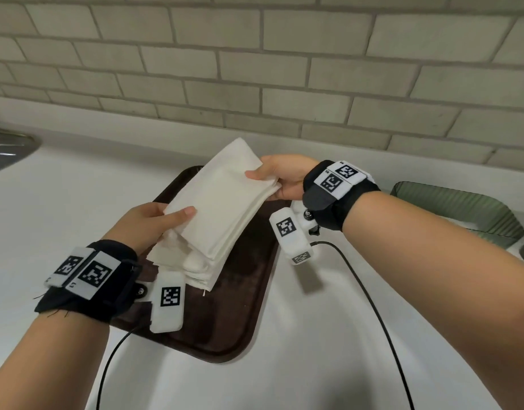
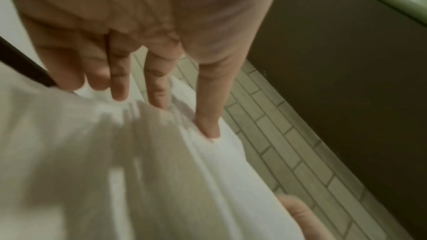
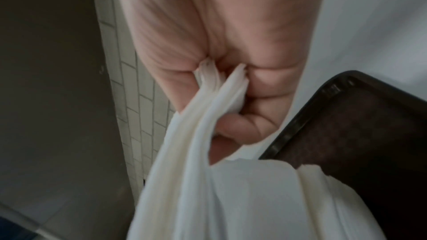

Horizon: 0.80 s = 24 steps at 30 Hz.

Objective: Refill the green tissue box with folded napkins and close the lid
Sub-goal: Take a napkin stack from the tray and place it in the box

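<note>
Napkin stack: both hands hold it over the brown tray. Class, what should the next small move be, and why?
Probably carry the napkin stack rightward toward the green tissue box. The left hand and right hand already grip opposite ends, the stack is lifted above the tray, and the box sits off to the right.

White countertop point(image 1: 299, 335) bearing a tray, a box and a sink.

A dark brown tray point(image 1: 225, 321) is lying directly beneath the gripped napkins, a green ribbed box point(image 1: 461, 208) is sitting off to the right of the grip, and a metal sink point(image 1: 6, 149) is showing far left.
</note>
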Tool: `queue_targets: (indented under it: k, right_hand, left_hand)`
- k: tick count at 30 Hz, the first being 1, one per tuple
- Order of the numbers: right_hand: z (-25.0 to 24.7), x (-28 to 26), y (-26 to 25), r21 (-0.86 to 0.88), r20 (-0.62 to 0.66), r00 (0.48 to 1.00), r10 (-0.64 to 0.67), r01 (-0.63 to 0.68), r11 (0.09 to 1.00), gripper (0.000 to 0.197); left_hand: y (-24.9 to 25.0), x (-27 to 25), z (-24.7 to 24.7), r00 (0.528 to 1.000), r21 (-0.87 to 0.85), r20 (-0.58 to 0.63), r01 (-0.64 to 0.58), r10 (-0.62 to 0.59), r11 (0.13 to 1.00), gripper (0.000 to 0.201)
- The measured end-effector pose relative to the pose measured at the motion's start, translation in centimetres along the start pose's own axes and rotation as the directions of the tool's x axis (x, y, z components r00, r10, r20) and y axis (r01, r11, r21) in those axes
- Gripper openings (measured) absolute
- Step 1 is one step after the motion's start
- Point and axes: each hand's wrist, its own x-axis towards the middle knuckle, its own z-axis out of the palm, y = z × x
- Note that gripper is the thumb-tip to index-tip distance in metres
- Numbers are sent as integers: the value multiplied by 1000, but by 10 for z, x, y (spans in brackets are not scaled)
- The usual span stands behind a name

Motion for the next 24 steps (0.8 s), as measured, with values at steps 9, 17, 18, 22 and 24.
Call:
queue_targets:
  k: [9, 17, 18, 22, 24]
  right_hand:
    - [-47, -56, -11, 164, -63, 978, -201, 208, 964, 18]
    - [-64, -64, 4, 260, -218, 962, -162, 217, 941, 15]
    - [-61, -62, 5, 262, -218, 964, -149, 205, 943, 16]
    - [-45, -52, 2, 254, -188, 975, -120, 166, 953, 14]
    - [-38, -47, -1, 263, -170, 978, -119, 161, 951, 18]
  left_hand:
    - [37, -11, 39, 962, -390, 257, 13, 96, 921, 87]
    - [52, -13, 57, 955, -94, 189, -214, 229, 972, 88]
    - [49, -12, 55, 954, -88, 189, -220, 233, 972, 95]
    - [35, -9, 45, 959, -146, 166, -208, 231, 967, 104]
    - [31, -10, 42, 968, -270, 134, -172, 214, 947, 100]
